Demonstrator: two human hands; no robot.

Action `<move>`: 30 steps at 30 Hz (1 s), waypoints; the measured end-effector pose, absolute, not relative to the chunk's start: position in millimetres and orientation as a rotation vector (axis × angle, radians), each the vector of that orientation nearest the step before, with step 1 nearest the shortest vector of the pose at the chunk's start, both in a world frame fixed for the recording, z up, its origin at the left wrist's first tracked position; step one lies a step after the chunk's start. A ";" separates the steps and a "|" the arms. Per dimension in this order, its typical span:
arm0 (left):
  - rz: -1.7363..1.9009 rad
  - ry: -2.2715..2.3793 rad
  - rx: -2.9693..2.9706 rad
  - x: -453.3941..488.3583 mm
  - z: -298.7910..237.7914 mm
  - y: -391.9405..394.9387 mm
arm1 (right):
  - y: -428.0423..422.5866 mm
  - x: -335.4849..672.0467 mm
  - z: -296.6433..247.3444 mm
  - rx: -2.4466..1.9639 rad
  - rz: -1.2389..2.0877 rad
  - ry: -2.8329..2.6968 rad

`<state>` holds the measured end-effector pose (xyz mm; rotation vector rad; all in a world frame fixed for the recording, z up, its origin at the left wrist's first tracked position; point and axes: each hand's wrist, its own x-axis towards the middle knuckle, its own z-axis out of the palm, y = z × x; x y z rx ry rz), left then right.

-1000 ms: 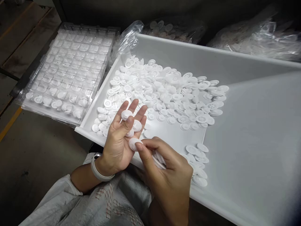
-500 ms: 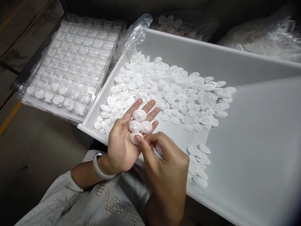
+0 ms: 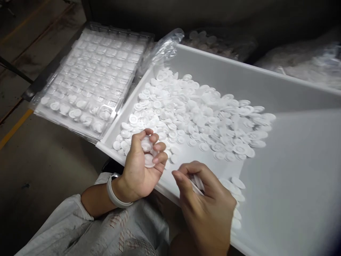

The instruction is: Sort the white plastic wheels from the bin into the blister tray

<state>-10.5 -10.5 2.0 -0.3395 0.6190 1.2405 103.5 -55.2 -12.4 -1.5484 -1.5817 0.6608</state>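
Small round white plastic discs (image 3: 149, 160) rest in the cupped palm of my left hand (image 3: 142, 169); its fingers curl over them and partly hide them. My right hand (image 3: 207, 202), to the right and nearer the camera, has its fingers wrapped around several more white discs (image 3: 197, 183), whose edges show between thumb and forefinger. Both hands are over the front edge of a large pale bin (image 3: 293, 160). A broad heap of the same discs (image 3: 197, 106) lies inside it, and a smaller group (image 3: 237, 185) sits beyond my right hand, partly covered by it.
Left of the bin lies a stack of clear plastic trays (image 3: 98, 67) with rows of pockets; white pieces show in the near rows. Crumpled clear film (image 3: 170, 42) hangs at the bin's back-left corner. Clear bags (image 3: 311, 67) with pale pieces stand behind the bin.
My left hand has curled its fingers over the discs, which lay on an open palm before. My right hand has moved away from it, to the right. The view has shifted slightly.
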 end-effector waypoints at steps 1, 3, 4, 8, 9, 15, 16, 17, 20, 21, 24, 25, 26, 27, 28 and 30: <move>1.248 0.616 -0.306 -15.6 5.5 -9.8 | -56.2 103.6 -11.8 -1.550 0.676 -1.585; 1.279 0.634 -0.209 -30.6 14.0 -6.6 | -58.0 103.2 -10.3 -1.582 0.725 -1.578; 1.317 0.656 -0.147 -41.0 18.4 -3.6 | -58.7 103.1 -9.6 -1.605 0.758 -1.579; 1.593 0.822 0.135 -105.8 29.1 20.7 | -59.3 104.3 -11.0 -1.566 0.834 -1.709; 1.667 0.881 0.202 -126.9 28.5 29.7 | -59.0 105.2 -13.0 -1.520 0.823 -1.765; 1.883 1.422 0.535 -241.9 1.0 91.6 | -55.2 107.1 -26.2 -1.291 0.661 -2.034; 1.857 1.526 0.585 -253.7 -5.5 100.3 | -54.6 106.6 -27.0 -1.265 0.655 -2.064; 1.816 1.622 0.631 -262.9 -11.8 108.0 | -54.0 106.1 -27.5 -1.238 0.649 -2.092; 1.676 1.853 0.746 -278.5 -28.2 124.8 | -52.4 105.4 -28.3 -1.202 0.610 -2.130; 1.634 1.907 0.776 -281.1 -32.2 128.5 | -52.0 105.3 -28.6 -1.200 0.595 -2.128; 1.535 2.017 0.836 -286.3 -38.9 134.8 | -51.3 104.8 -29.6 -1.204 0.580 -2.125; 1.513 2.041 0.850 -288.0 -39.7 135.4 | -51.1 104.4 -29.8 -1.203 0.576 -2.124; 1.495 2.059 0.863 -289.7 -40.1 135.5 | -50.9 103.9 -29.7 -1.203 0.570 -2.118; 1.480 2.074 0.876 -291.5 -40.3 135.1 | -50.6 103.3 -29.6 -1.200 0.565 -2.114; 1.467 2.083 0.890 -293.2 -40.4 134.4 | -50.2 102.8 -29.2 -1.192 0.560 -2.112; 1.447 2.094 0.916 -296.1 -40.8 132.6 | -49.5 101.8 -28.3 -1.173 0.544 -2.105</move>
